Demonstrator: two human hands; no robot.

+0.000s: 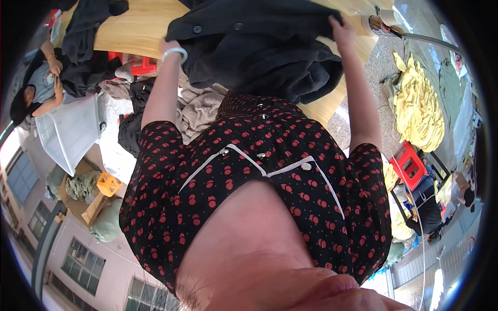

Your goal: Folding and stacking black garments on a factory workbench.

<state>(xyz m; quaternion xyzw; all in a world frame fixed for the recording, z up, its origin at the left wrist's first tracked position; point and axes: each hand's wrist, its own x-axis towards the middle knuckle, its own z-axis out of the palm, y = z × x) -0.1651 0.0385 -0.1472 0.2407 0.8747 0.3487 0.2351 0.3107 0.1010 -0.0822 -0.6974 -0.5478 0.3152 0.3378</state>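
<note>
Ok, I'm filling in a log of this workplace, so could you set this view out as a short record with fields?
Held item: dark garment, spread between both hands, two buttons showing
Left hand: grips its left edge; pale bracelet on the wrist
Right hand: grips its right edge
Work surface: light wooden table
Right side: heap of yellow cloth, red stool
Left side: another person

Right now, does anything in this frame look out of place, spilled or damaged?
Nothing looks spilled or damaged. The untidiest spot is the yellow cloth at right, heaped loosely rather than folded. The dark garment, held by the left hand and right hand, is bunched underneath, probably just from handling.
</note>
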